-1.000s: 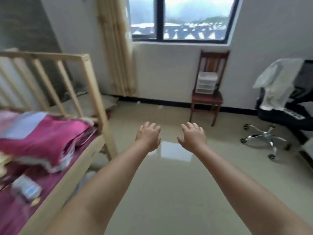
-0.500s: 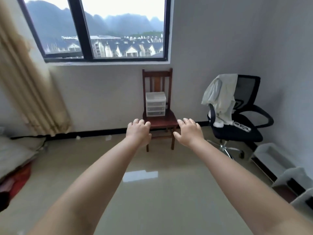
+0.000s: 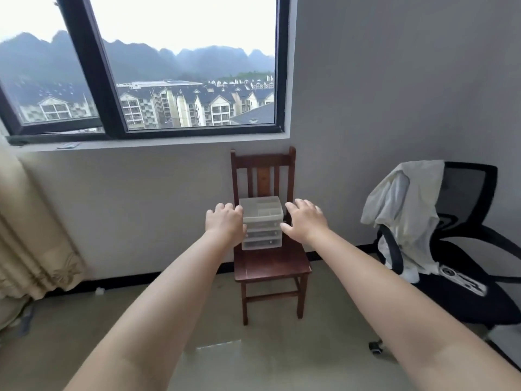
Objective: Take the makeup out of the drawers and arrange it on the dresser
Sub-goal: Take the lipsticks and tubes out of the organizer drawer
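Fingers loosely spread and holding nothing, my left hand (image 3: 225,224) and right hand (image 3: 306,222) reach out either side of the small translucent plastic drawer unit (image 3: 262,221) on the dark wooden chair (image 3: 272,263).

No readable text

The small printed markings on the white item (image 3: 462,280) lying on the office chair seat (image 3: 462,301) are too blurred to read.

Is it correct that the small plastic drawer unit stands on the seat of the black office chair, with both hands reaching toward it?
Not quite. The head view shows the drawer unit on the seat of the wooden chair, not the office chair. The left hand and right hand do reach toward it.
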Demonstrator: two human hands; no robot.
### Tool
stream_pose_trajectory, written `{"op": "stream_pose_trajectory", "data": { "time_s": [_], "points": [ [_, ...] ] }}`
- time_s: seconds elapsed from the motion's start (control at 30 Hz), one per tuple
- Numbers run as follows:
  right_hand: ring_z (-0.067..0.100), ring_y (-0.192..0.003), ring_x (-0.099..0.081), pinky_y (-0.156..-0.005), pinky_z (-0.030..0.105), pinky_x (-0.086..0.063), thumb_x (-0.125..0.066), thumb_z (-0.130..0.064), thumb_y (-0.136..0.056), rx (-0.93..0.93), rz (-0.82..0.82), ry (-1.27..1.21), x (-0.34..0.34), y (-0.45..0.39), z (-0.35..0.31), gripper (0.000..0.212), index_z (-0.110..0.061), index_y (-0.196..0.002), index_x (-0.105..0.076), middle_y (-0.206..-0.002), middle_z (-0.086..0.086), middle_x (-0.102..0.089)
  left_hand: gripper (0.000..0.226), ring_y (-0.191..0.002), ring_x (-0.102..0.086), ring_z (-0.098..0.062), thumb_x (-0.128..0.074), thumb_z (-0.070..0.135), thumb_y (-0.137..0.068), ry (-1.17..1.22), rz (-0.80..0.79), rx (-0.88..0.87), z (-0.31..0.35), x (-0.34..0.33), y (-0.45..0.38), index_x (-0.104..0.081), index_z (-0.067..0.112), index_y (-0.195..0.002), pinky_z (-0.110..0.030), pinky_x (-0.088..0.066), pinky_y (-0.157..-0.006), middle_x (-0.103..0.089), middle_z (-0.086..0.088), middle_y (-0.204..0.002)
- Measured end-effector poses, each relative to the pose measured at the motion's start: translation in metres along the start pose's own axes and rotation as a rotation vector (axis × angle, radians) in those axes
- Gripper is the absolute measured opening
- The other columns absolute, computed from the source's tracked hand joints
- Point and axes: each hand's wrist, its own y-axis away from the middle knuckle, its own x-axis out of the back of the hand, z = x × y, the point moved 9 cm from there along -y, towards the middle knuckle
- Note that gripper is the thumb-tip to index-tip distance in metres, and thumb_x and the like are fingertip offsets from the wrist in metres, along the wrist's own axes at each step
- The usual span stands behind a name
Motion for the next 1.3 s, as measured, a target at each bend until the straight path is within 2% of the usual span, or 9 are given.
{"op": "stream_pose_trajectory", "data": {
  "time_s": [0.23, 0.43, 0.57, 0.7, 0.8, 1.0, 1.13, 1.23, 1.3],
  "points": [
    [0.027, -0.13, -0.031, -0.107, 0.038, -0.026, -0.046, -0.038, -0.089, -0.124, -0.015, -0.038, -0.043, -0.176, 0.027, 0.053, -0.012, -0.134, -0.035, -0.138, 0.011, -0.039, 0.034, -0.119, -0.041, -0.026, -0.041, 0.028, -0.092, -0.019, -0.039, -0.019, -0.045, -0.048, -0.187, -0.043, 0.011, -0.122, -0.035, -0.037, -0.09, -0.048, -0.009, -0.125],
    [0.029, -0.127, -0.035, -0.104, 0.039, -0.03, -0.047, -0.035, -0.089, -0.233, -0.154, -0.059, -0.12, -0.268, 0.061, 0.05, -0.009, -0.13, -0.039, -0.134, 0.012, -0.043, 0.03, -0.116, -0.042, -0.027, -0.04, 0.023, -0.092, -0.013, -0.15, -0.089, -0.051, -0.122, -0.294, -0.044, 0.01, -0.119, -0.035, -0.037, -0.086, -0.049, -0.01, -0.123],
    [0.029, -0.123, -0.038, -0.101, 0.037, -0.033, -0.048, -0.034, -0.087, -0.254, -0.223, -0.103, -0.189, -0.318, 0.075, 0.045, -0.009, -0.124, -0.043, -0.126, 0.012, -0.047, 0.029, -0.116, -0.042, -0.028, -0.04, 0.022, -0.091, 0.005, -0.222, -0.116, -0.056, -0.181, -0.361, -0.045, 0.01, -0.117, -0.035, -0.038, -0.088, -0.049, -0.01, -0.123],
    [0.028, -0.127, -0.035, -0.103, 0.037, -0.03, -0.048, -0.033, -0.088, -0.294, -0.342, -0.129, -0.269, -0.36, 0.099, 0.047, -0.009, -0.128, -0.04, -0.132, 0.011, -0.044, 0.029, -0.115, -0.042, -0.028, -0.039, 0.024, -0.091, 0.029, -0.263, -0.159, -0.057, -0.235, -0.431, -0.045, 0.009, -0.115, -0.035, -0.038, -0.085, -0.05, -0.01, -0.12],
    [0.027, -0.127, -0.034, -0.105, 0.038, -0.028, -0.045, -0.032, -0.089, -0.297, -0.464, -0.061, -0.326, -0.383, 0.109, 0.046, -0.009, -0.129, -0.039, -0.132, 0.011, -0.043, 0.03, -0.115, -0.043, -0.028, -0.039, 0.025, -0.091, 0.059, -0.305, -0.165, -0.062, -0.278, -0.471, -0.045, 0.01, -0.116, -0.035, -0.039, -0.086, -0.051, -0.01, -0.12],
    [0.029, -0.126, -0.035, -0.104, 0.038, -0.03, -0.045, -0.03, -0.09, -0.358, -0.629, -0.131, -0.409, -0.4, 0.095, 0.045, -0.007, -0.129, -0.04, -0.13, 0.012, -0.045, 0.039, -0.124, -0.036, -0.03, -0.044, 0.027, -0.09, 0.144, -0.409, -0.182, -0.075, -0.356, -0.503, -0.042, 0.008, -0.124, -0.039, -0.037, -0.094, -0.044, -0.012, -0.129],
    [0.031, -0.125, -0.041, -0.102, 0.034, -0.034, -0.042, -0.024, -0.094, -0.622, -0.599, -0.465, -0.462, -0.403, 0.094, 0.042, -0.003, -0.13, -0.042, -0.133, 0.018, -0.047, 0.058, -0.139, -0.016, -0.029, -0.045, 0.031, -0.091, 0.226, -0.434, -0.233, -0.074, -0.401, -0.512, -0.026, 0.005, -0.139, -0.039, -0.025, -0.109, -0.024, -0.015, -0.149],
    [0.03, -0.124, -0.044, -0.102, 0.03, -0.033, -0.038, -0.019, -0.096, -0.984, -0.474, -0.85, -0.505, -0.401, 0.098, 0.037, -0.003, -0.128, -0.046, -0.133, 0.016, -0.049, 0.065, -0.142, -0.006, -0.028, -0.042, 0.036, -0.093, 0.256, -0.431, -0.31, -0.069, -0.434, -0.513, -0.018, 0.0, -0.141, -0.037, -0.011, -0.115, -0.013, -0.016, -0.153],
    [0.029, -0.124, -0.044, -0.106, 0.036, -0.034, -0.034, -0.019, -0.097, -1.24, -0.356, -1.156, -0.534, -0.397, 0.093, 0.037, -0.006, -0.129, -0.045, -0.133, 0.015, -0.048, 0.067, -0.143, -0.004, -0.03, -0.04, 0.038, -0.094, 0.267, -0.441, -0.366, -0.067, -0.454, -0.511, -0.015, -0.002, -0.142, -0.036, -0.007, -0.116, -0.008, -0.018, -0.153]
  ]
}}
